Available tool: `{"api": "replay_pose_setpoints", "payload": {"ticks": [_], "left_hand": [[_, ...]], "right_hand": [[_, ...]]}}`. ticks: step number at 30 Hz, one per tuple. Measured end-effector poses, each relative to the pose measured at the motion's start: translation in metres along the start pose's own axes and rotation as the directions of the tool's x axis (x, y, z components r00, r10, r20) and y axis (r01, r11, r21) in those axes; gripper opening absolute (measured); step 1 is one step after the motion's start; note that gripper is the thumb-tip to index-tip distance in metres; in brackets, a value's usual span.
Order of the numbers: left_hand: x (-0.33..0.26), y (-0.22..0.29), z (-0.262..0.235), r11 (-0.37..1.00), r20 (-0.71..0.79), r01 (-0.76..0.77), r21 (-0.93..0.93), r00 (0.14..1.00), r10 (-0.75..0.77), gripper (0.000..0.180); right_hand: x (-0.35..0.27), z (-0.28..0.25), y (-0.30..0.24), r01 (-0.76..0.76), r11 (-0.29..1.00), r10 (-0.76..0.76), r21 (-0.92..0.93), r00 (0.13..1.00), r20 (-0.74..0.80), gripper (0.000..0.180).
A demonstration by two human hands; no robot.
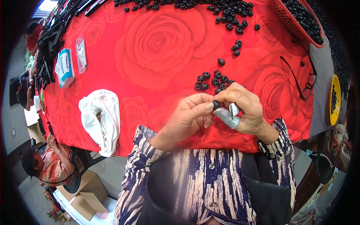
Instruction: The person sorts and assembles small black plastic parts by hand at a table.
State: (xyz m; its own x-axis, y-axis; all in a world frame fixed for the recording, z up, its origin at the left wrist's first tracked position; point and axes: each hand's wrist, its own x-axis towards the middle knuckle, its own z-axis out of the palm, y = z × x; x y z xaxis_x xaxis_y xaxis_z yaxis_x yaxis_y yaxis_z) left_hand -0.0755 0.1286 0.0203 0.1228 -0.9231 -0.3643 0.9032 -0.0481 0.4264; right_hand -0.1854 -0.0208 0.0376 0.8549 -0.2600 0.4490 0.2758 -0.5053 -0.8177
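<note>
My left hand [191,116] pinches a small black round part [216,104] between thumb and fingertips. Against it from the other side come the fingers of my right hand [245,107], whose thumb wears a grey knitted thumb cover [227,118]. Within the right hand's curled fingers sits a small white-and-metal tool [233,109]; its exact kind is too small to tell. Just beyond both hands lies a loose cluster of similar black round parts [216,81], several with a hole showing.
Many more parts [230,15] lie at the far side of the red rose-print tablecloth [157,41]. A red basket [279,17] of parts, eyeglasses [308,87] and a yellow bowl [335,116] are right. White cloth [99,122] and a tissue pack [65,68] lie left; a seated person [56,161] works there.
</note>
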Motion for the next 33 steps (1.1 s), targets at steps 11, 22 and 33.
{"api": "replay_pose_setpoints", "payload": {"ticks": [11, 22, 33], "left_hand": [[-0.001, 0.004, -0.003, 0.989, 0.061, 0.149, -0.003, 0.987, -0.148, 0.029], [-0.004, 0.003, 0.004, 0.999, -0.022, -0.017, -0.05, 1.0, 0.015, 0.014], [-0.004, 0.004, 0.003, 0.999, -0.041, -0.023, 0.037, 0.999, 0.025, 0.018]], "right_hand": [[0.003, -0.004, -0.001, -0.091, 0.983, 0.076, 0.16, 0.993, 0.094, 0.028], [0.001, 0.001, -0.006, 0.206, 0.963, -0.214, -0.175, 0.977, -0.028, 0.045], [-0.003, 0.002, -0.001, 0.199, 0.972, -0.201, -0.121, 0.98, -0.005, 0.046]]}}
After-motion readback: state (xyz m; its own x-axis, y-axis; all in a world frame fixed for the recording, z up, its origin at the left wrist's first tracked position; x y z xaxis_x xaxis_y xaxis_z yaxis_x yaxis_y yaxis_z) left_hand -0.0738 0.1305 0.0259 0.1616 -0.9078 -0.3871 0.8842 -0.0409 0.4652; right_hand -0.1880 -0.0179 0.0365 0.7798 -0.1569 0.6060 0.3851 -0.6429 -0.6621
